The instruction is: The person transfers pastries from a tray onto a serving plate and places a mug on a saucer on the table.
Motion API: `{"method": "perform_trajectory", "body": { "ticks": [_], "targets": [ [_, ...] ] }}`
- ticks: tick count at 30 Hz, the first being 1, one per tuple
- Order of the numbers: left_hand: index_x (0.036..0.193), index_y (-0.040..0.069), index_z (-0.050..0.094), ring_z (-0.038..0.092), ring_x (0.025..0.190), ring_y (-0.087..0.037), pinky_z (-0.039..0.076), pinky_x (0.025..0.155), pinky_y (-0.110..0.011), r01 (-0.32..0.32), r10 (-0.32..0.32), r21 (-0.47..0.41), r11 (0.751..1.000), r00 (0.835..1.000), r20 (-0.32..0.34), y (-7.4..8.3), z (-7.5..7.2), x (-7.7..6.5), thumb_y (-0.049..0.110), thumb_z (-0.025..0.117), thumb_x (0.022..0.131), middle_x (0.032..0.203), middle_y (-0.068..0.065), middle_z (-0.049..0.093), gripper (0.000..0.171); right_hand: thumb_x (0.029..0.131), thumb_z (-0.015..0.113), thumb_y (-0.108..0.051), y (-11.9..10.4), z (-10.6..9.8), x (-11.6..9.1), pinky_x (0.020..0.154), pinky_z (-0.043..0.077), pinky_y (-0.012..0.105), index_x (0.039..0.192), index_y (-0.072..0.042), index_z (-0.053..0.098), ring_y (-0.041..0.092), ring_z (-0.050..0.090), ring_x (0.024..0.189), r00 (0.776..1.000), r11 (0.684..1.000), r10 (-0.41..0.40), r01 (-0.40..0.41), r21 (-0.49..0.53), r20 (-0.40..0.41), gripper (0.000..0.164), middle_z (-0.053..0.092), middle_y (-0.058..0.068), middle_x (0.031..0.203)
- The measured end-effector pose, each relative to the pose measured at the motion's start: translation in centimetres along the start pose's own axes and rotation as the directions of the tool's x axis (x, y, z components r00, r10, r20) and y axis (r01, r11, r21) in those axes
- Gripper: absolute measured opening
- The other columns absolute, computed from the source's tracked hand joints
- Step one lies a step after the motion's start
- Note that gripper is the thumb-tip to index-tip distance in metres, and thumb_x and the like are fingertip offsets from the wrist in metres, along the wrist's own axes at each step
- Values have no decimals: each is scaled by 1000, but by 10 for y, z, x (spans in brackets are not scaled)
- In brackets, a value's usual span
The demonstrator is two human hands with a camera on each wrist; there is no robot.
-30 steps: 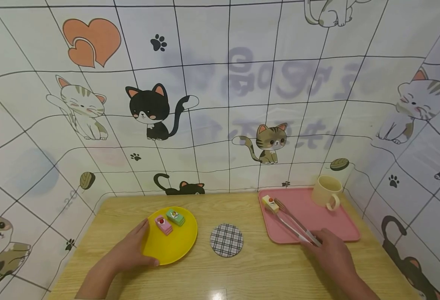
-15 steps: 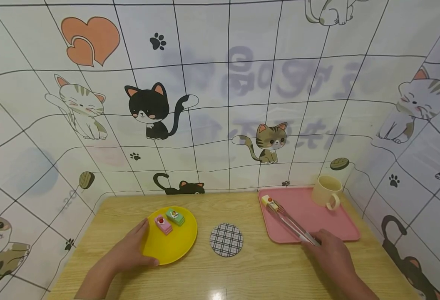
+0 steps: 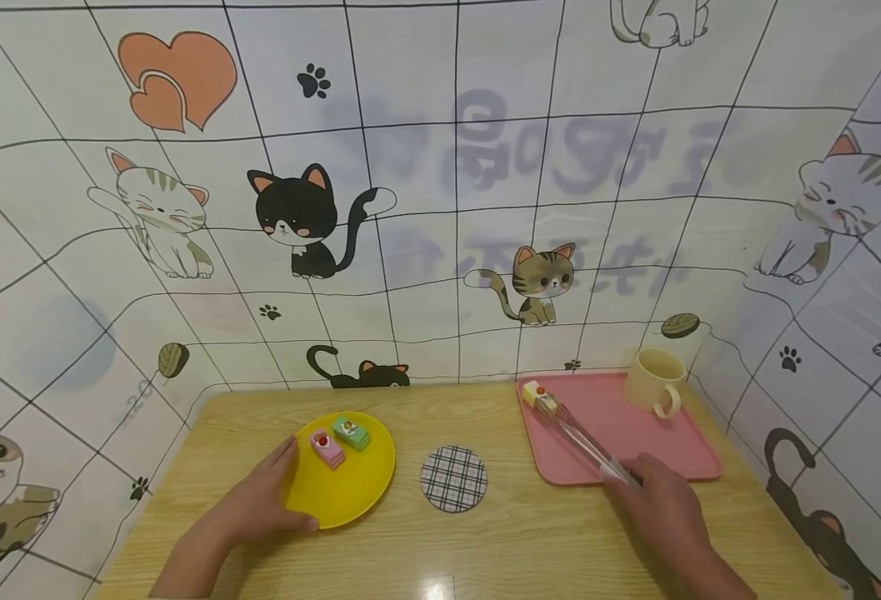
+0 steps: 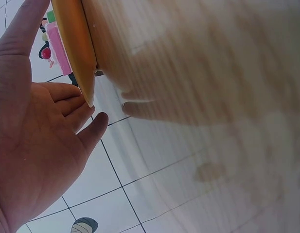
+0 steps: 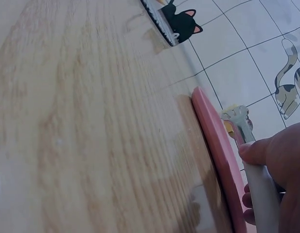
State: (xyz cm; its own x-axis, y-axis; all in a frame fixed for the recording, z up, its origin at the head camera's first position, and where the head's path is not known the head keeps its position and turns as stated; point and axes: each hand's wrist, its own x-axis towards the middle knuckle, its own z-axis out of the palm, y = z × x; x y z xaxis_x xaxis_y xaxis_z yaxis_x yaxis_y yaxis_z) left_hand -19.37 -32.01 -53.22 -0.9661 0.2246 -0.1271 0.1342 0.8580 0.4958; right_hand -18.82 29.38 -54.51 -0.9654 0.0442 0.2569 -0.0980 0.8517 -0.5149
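My left hand (image 3: pixel 260 500) rests against the left rim of a yellow plate (image 3: pixel 342 504), fingers and thumb spread along the edge. A pink toy cake slice (image 3: pixel 326 450) and a green toy cake slice (image 3: pixel 352 432) lie on that plate. On the right, my right hand (image 3: pixel 663 508) grips metal tongs (image 3: pixel 586 442) that reach over a pink tray (image 3: pixel 643 454). The tong arms are close together, their ends at a pale yellow toy cake slice (image 3: pixel 535 393) in the tray's far left corner. In the right wrist view, the thumb presses the tongs' handle (image 5: pixel 260 194).
A cream mug (image 3: pixel 650 379) stands at the tray's back right. Between plate and tray lies a round checked coaster (image 3: pixel 453 478) on the wooden table (image 3: pixel 485 558). A cat-patterned sheet (image 3: pixel 425 192) borders the table at the back and sides.
The tong arms have come together at the yellow cake slice, which has tilted and shifted slightly. My left hand and the plate have stayed in place.
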Motion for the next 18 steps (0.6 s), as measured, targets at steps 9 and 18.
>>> {"method": "perform_trajectory", "body": {
  "ticks": [9, 18],
  "targets": [
    [166, -16, 28, 29, 159, -58, 30, 127, -69, -5, 5, -1, 1000, 1000, -2, 1, 0, 0, 58, 102, 70, 176, -35, 23, 142, 91, 93, -26, -11, -1, 2, 57, 42, 27, 109, -14, 87, 5, 49, 69, 994, 995, -88, 91, 37, -57, 22, 63, -13, 86],
    [166, -16, 29, 30, 159, -58, 31, 126, -70, -11, 11, 15, 1000, 1000, -5, 1, 0, 1, 59, 102, 70, 176, -36, 24, 142, 84, 98, -19, -29, 8, 1, 58, 43, 23, 104, -18, 86, 0, 48, 72, 954, 951, -284, 293, 98, -96, 23, 57, -20, 84]
  ]
}}
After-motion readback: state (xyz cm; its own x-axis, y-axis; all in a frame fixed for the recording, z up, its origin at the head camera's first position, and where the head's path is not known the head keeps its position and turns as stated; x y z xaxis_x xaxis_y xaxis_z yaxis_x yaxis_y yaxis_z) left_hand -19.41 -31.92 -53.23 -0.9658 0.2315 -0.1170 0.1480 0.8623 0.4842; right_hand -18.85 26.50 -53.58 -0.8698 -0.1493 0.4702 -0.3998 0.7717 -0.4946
